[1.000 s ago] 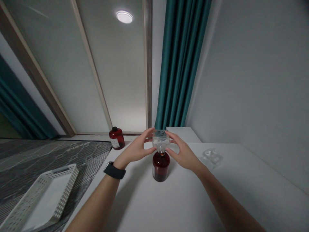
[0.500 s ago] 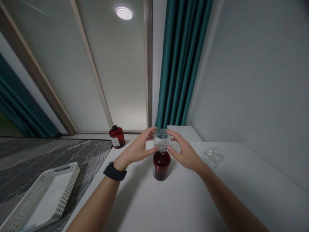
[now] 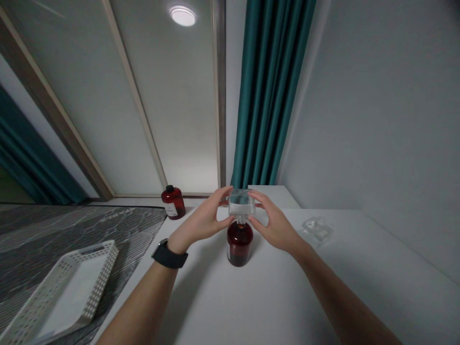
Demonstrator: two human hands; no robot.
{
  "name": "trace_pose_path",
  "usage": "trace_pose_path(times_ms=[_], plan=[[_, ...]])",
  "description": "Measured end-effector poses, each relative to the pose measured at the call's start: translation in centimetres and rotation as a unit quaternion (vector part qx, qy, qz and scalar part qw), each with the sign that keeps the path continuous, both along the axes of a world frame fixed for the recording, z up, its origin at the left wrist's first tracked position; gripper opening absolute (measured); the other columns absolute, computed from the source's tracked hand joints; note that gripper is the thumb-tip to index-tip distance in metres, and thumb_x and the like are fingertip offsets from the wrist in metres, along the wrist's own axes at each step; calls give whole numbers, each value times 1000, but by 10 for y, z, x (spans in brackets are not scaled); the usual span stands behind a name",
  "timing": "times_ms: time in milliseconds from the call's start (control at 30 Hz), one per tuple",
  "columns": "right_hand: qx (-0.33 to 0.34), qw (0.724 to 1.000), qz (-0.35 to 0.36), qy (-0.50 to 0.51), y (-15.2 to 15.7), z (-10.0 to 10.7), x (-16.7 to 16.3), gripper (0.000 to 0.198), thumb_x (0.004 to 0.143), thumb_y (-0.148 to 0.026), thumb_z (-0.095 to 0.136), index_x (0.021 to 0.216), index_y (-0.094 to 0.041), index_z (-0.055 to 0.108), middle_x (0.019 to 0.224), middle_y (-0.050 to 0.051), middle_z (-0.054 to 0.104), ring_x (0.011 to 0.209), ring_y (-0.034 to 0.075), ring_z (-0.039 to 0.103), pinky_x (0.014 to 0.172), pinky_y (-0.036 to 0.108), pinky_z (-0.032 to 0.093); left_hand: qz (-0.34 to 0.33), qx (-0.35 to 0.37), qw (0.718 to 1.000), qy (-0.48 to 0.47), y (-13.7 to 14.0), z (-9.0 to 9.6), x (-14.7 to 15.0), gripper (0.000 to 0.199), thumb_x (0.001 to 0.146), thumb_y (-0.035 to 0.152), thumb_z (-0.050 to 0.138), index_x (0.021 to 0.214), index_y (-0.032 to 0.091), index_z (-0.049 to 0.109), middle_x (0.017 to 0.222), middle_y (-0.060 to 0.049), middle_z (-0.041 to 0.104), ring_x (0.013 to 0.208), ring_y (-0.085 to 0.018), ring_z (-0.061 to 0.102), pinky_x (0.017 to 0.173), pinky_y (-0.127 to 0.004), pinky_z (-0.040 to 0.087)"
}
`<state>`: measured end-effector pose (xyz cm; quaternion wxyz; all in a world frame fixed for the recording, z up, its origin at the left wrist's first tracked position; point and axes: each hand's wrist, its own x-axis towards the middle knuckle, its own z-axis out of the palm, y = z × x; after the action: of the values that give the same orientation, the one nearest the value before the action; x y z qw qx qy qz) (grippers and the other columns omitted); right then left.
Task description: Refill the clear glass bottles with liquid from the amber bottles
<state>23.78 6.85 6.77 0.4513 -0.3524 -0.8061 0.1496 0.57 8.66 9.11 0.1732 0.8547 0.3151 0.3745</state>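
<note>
A clear, square glass bottle point(image 3: 241, 204) is held upside down between both hands, its neck pointing down. My left hand point(image 3: 206, 218) grips its left side with fingers and thumb. On the right side, my right hand point(image 3: 275, 220) closes on it the same way. Directly below stands a dark red-brown bottle point(image 3: 239, 244), upright on the white table point(image 3: 230, 302). The glass bottle's neck meets the mouth of the brown one; whether it goes inside cannot be made out. A dark watch sits on my left wrist.
Another red-brown bottle point(image 3: 173, 203) with a black cap and white label stands at the table's far left corner. Crumpled clear plastic point(image 3: 317, 230) lies to the right. A white perforated basket point(image 3: 91, 297) is at the lower left, beyond the table's edge. Teal curtains point(image 3: 275, 96) hang behind.
Both hands keep the glass bottle upside down over the brown bottle, almost unmoved. The whole view has shifted slightly.
</note>
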Motion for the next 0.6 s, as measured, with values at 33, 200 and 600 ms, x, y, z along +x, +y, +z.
trace_pose_path(times_ms=[33,200,600], plan=[[1,1000,0,0,0,0,0,61,92,-16,58,147,-35,40,153,7,45,143,27,41,118,56,37,-1,1,1000,0,0,0,0,70,88,25,69,147,27,31,147,-11,48,131,-28,53,110,-49,50],[0,1000,-1,1,0,-1,-1,61,92,-17,58,147,-34,40,154,8,44,143,28,41,118,56,36,-3,1,1000,-7,-1,1,1,69,88,24,69,146,28,33,146,-11,47,129,-29,54,110,-51,50],[3,1000,0,-2,0,-1,0,62,92,-17,59,147,-36,39,155,6,43,145,27,39,120,55,34,4,6,1000,7,-1,0,-1,71,87,22,70,146,26,32,148,-13,46,130,-29,55,113,-50,47]])
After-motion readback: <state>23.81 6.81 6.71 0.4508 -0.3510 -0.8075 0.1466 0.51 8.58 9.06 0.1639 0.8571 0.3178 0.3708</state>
